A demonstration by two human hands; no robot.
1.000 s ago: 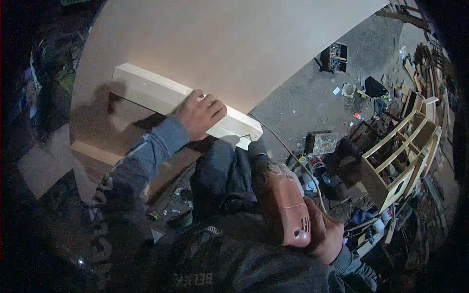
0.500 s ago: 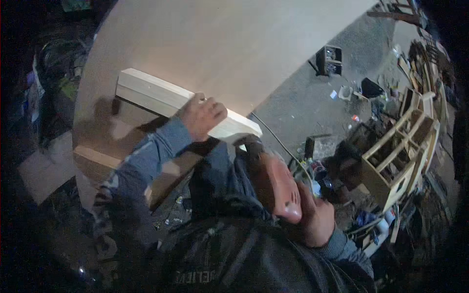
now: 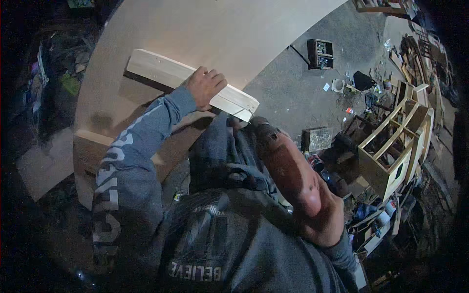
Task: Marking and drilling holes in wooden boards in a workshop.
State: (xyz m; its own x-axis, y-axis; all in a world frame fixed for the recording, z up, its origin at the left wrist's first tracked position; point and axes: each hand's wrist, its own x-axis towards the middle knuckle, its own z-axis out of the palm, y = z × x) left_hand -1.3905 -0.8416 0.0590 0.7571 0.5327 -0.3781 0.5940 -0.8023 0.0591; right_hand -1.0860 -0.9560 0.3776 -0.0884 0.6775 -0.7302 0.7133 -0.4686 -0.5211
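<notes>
A pale wooden bar (image 3: 155,65) lies diagonally across the large light board (image 3: 205,29), above my lap. My left hand (image 3: 206,89) is closed over the bar right of its middle, fingers curled on the far edge. My right hand (image 3: 326,219) grips a red corded power drill (image 3: 292,173), whose body partly hides the fingers. The drill points up at the bar's right end, with a thin bit at or very near it; I cannot tell whether they touch. A second wooden strip (image 3: 90,136) runs along the board at the lower left.
An unfinished wooden cabinet frame (image 3: 391,151) is on the right, among timber offcuts (image 3: 413,61) and scattered debris. A dark box (image 3: 320,53) and a speckled block (image 3: 316,139) sit on the grey floor (image 3: 293,97). Dark clutter (image 3: 63,73) fills the far left.
The bar, my left hand and the drill appear higher in the picture, as does much of the surroundings. My right hand has moved upward with the drill still in it.
</notes>
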